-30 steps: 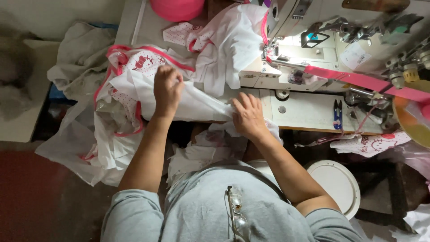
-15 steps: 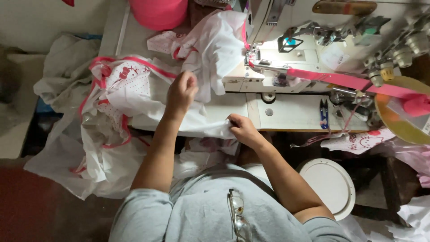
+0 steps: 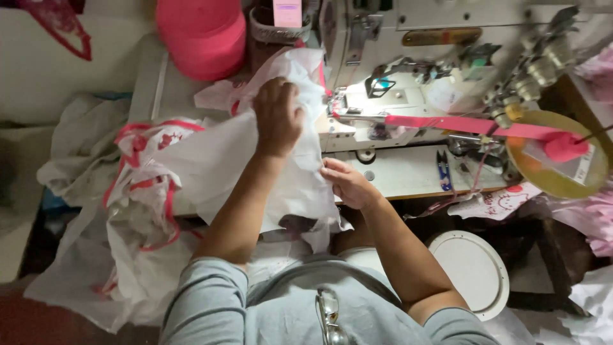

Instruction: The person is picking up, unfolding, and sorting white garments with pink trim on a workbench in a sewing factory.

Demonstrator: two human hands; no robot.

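Fabric everywhere on the far left: a heap of white cloth with pink trim (image 3: 137,211) spills off the table (image 3: 408,171) edge and hangs toward the floor. Above it sits a pink cone-shaped thing (image 3: 203,33), probably a big thread spool, though only part of it shows.

Moving in, the left hand (image 3: 278,115) is stretched forward with the arm nearly straight, palm down, fingers curled into the white fabric piece (image 3: 255,166) and bunching it, so that grip is closed on the cloth. The fabric runs from up by the machine, under that hand, and drapes down over the table edge toward the person's lap.

The right hand (image 3: 348,182) is lower and closer in, elbow bent, pinching the right edge of the same white fabric between thumb and fingers, so also closed on it.

Right of the hands is the sewing machine (image 3: 408,83), with a pink strip of binding tape (image 3: 472,124) stretched across toward a yellowish disc (image 3: 555,160). A small pair of blue thread snips (image 3: 444,169) lies on the table just beside it.

Container-wise, a round white bucket lid (image 3: 469,271) sits below the table on the right; whatever's under it is hidden.
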